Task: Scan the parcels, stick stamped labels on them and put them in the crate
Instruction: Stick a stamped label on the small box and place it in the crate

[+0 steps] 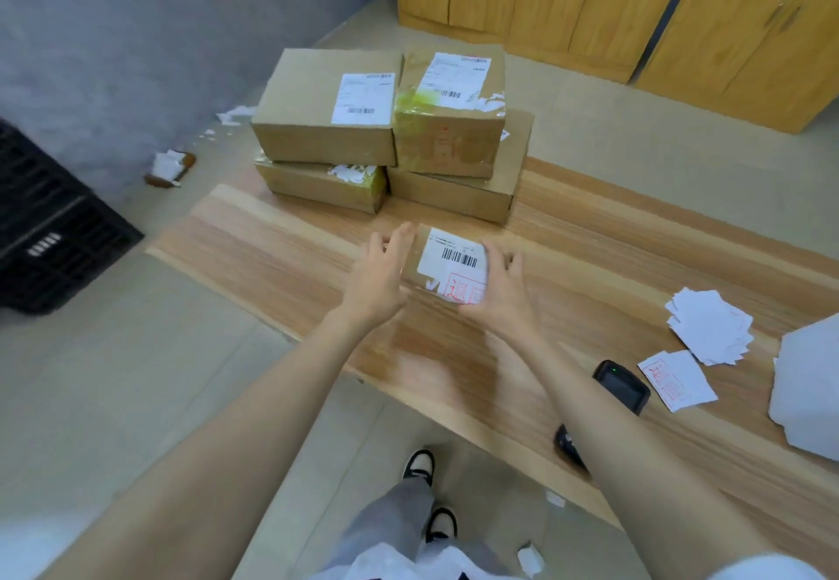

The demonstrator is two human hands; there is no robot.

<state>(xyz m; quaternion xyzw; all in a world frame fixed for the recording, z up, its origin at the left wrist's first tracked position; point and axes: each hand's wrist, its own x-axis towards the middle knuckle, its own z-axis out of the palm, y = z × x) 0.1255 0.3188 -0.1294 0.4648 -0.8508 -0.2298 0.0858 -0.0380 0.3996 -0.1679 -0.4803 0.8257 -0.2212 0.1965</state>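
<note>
A small cardboard parcel (447, 257) lies on the wooden table (281, 243), with a white barcode label and a red-stamped label on its top. My left hand (381, 275) is at its left side with fingers spread. My right hand (497, 282) rests against its right side, over the stamped label. Whether either hand grips the parcel is unclear. Several larger parcels (386, 130) are stacked behind it. The black handheld scanner (619, 386) lies on the table to the right. A stamped label (676, 380) and a pile of blank labels (710, 325) lie beyond it. The black crate (50, 221) stands on the floor at left.
A white object (808, 393) sits at the table's right edge. Wooden cabinets (635, 3) line the back wall. Torn paper scraps (170, 166) lie on the floor by the grey wall. My shoes (426, 493) show below the table's near edge.
</note>
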